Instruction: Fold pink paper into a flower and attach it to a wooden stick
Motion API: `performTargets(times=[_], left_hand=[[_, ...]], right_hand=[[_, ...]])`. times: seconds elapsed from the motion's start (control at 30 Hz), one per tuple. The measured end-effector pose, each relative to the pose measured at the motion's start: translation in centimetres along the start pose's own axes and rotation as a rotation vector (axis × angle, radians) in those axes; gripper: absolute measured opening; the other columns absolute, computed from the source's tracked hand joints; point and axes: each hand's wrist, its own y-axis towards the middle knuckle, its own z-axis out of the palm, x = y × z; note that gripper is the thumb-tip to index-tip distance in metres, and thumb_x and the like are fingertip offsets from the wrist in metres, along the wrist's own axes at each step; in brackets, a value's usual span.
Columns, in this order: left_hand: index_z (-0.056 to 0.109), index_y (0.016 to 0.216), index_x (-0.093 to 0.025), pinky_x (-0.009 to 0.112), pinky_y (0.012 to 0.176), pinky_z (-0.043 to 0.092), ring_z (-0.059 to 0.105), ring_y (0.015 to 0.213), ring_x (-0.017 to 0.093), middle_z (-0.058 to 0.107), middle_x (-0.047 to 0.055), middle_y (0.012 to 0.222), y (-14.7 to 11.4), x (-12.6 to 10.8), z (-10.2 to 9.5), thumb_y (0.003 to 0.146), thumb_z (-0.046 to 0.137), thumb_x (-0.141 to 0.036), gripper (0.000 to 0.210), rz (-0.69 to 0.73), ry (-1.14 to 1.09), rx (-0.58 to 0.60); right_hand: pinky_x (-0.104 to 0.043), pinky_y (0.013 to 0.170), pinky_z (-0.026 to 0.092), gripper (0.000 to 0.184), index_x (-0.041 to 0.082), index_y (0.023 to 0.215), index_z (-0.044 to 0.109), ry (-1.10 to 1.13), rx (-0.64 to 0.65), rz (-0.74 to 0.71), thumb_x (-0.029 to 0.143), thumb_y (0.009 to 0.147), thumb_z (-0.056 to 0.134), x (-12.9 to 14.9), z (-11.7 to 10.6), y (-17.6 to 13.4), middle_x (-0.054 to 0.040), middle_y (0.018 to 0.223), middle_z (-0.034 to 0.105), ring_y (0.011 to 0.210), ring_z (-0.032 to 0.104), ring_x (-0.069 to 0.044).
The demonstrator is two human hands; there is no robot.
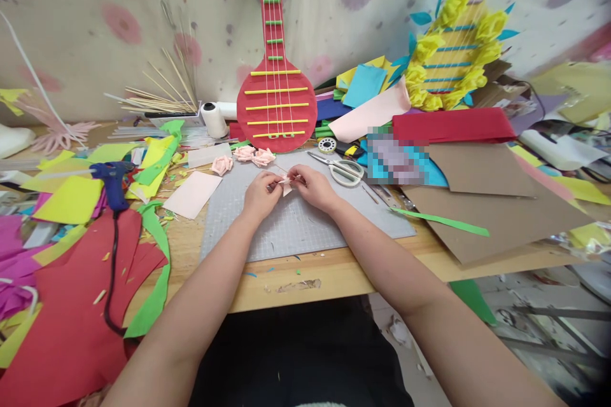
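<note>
1. Two hands work together: the left hand (263,192) and the right hand (312,187) both have their fingertips pinched on one small pale pink paper piece (286,190), which is between them.
2. Under both hands there is one grey cutting mat (305,235).
3. Just beyond the left hand, a little to its left, are three pale pink paper flowers (222,166); two of them sit close together.
4. Just to the right of the right hand lies one pair of scissors (333,165), with its blades partly apart.
5. To the left of the left hand, one pale pink sheet (192,194) lies flat; farther in this direction is one blue glue gun (114,191).
6. Beyond both hands, one red paper instrument (277,113) stands upright, with five yellow bars on its round body.
7. Farthest to the right, beyond the right hand, is one yellow paper instrument (449,57), tilted.
</note>
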Motion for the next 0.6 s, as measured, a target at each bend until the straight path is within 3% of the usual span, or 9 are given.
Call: performTargets(times=[0.37,0.6], left_hand=[[0.065,0.086,-0.020,0.021,0.057,0.043,0.055,0.073,0.012,0.066,0.003,0.092,0.11,0.37,0.10,0.073,0.051,-0.018,0.020,0.011,-0.137,-0.015],[0.055,0.096,-0.021,0.020,0.053,0.039,0.053,0.062,0.009,0.063,0.000,0.082,0.20,0.64,0.57,0.074,0.051,-0.022,0.022,-0.019,-0.231,0.068]], right_hand=[[-0.024,0.067,0.039,0.013,0.019,0.087,0.054,0.110,0.077,0.049,0.017,0.076,0.049,0.41,-0.30,-0.05,0.0001,0.079,0.060,0.068,0.052,-0.012],[-0.024,0.065,0.040,0.012,0.019,0.086,0.053,0.202,0.089,0.113,0.021,0.074,0.050,-0.07,-0.39,0.07,0.0014,0.077,0.059,0.063,0.049,-0.010]])
